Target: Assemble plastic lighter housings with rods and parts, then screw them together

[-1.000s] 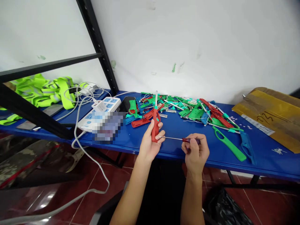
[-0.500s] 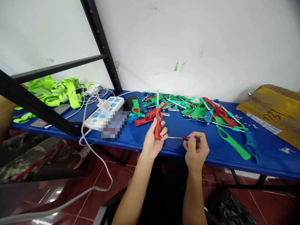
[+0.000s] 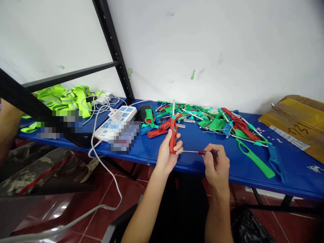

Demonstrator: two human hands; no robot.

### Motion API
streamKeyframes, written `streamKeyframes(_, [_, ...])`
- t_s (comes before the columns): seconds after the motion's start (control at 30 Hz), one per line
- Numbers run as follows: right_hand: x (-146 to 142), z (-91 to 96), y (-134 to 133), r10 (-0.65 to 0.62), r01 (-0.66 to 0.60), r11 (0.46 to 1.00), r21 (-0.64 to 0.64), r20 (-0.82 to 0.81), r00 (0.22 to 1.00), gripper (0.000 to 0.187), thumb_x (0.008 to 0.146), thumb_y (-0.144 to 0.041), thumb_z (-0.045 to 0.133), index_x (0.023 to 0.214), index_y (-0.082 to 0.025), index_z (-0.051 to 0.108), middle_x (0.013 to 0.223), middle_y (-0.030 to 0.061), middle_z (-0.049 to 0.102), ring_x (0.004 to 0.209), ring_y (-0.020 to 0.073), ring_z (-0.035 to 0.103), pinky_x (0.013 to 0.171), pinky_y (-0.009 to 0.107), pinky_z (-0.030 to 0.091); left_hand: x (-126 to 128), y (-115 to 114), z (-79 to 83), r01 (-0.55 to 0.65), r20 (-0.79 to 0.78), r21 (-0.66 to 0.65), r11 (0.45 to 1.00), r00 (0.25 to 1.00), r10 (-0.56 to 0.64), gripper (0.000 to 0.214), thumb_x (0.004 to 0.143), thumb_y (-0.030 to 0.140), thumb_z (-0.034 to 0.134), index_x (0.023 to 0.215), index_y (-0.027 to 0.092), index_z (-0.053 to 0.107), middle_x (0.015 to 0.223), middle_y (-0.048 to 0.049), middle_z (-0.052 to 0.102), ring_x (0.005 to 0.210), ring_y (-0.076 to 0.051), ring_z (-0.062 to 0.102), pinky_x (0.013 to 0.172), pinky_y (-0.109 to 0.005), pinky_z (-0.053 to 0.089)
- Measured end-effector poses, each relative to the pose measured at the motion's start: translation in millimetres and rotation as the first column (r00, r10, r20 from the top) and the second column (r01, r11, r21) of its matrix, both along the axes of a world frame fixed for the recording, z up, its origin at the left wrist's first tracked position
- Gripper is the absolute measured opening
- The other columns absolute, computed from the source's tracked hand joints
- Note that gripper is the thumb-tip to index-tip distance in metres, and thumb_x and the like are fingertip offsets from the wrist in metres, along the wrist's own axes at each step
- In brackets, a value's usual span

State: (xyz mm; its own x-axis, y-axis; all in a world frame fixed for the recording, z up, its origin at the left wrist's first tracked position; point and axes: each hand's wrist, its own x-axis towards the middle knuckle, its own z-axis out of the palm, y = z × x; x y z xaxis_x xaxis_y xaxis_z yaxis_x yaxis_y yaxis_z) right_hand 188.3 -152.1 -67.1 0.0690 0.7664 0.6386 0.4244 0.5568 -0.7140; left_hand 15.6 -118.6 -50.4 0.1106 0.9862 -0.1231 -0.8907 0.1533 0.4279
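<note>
My left hand [image 3: 169,153] is closed around the handle of a red long-necked lighter [image 3: 173,136], whose metal tube points up and away. In my right hand [image 3: 216,163] is a screwdriver [image 3: 199,152] with a dark red, see-through handle. Its thin shaft runs left, and the tip meets the lower end of the lighter's handle near my left fingers. Whether the tip sits in a screw or a seam is too small to tell. Beyond both hands lies a pile of lighter parts [image 3: 217,122]: green, red and blue shells, metal tubes and thin wires.
On the blue table [image 3: 202,141], a white power strip [image 3: 118,121] with cables stands left, near a blurred phone-like object [image 3: 125,136]. A taped cardboard box [image 3: 296,121] is at right. A black shelf post [image 3: 113,50] rises behind. Someone's arm [image 3: 10,125] shows far left.
The view has shifted slightly, so everything sits a little farther right and lower. My right hand has turned a little on the screwdriver; both hands keep their holds.
</note>
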Motion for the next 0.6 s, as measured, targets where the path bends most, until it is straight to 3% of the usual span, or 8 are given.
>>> streamKeyframes(0.13, [24.4,23.5,6.8,0.209,-0.186,0.972,-0.145,0.156,0.966,0.012,0.104,-0.035,0.068,0.110,-0.025,0.067,0.091,0.0026,0.076,0.072,0.0180,0.071,0.064,0.028,0.057,-1.0,1.4,0.9,0.019,0.028,-0.017,1.000,0.999,-0.018,0.026,0.102,0.040,0.076,0.099,0.017,0.064,0.090,0.0024,0.060,0.049,-0.002,0.035,0.038,-0.014,0.035])
streamKeyframes(0.3, [43.2,42.7,16.1,0.308,-0.238,0.940,-0.246,0.304,0.901,0.027,0.107,-0.049,0.068,0.111,-0.024,0.078,0.093,0.0048,0.082,0.074,0.0211,0.075,0.066,0.031,0.057,0.6,1.2,3.2,-0.003,-0.012,-0.025,1.000,1.000,0.003,0.030,0.099,0.041,0.080,0.099,0.016,0.063,0.089,0.0029,0.059,0.049,-0.001,0.036,0.039,-0.014,0.033])
streamKeyframes(0.47, [42.1,35.7,5.9,0.186,-0.124,0.975,-0.184,0.374,0.908,0.039,0.114,-0.046,0.051,0.090,-0.024,0.072,0.072,0.0006,0.072,0.061,0.0177,0.067,0.061,0.029,0.050,4.5,0.4,1.0,-0.025,-0.131,0.020,0.999,0.991,0.027,0.041,0.088,0.045,0.091,0.103,0.016,0.065,0.094,0.0021,0.063,0.049,0.000,0.038,0.039,-0.013,0.032])
streamKeyframes(0.6, [48.8,18.3,-5.8,0.285,-0.215,0.937,-0.274,0.251,0.925,0.025,0.113,-0.044,0.056,0.118,-0.024,0.069,0.100,0.0054,0.080,0.082,0.0196,0.075,0.074,0.030,0.058,8.2,0.3,-1.5,-0.047,-0.235,0.054,0.997,0.970,0.058,0.053,0.077,0.051,0.098,0.101,0.016,0.066,0.097,0.0020,0.064,0.049,0.001,0.039,0.039,-0.013,0.030])
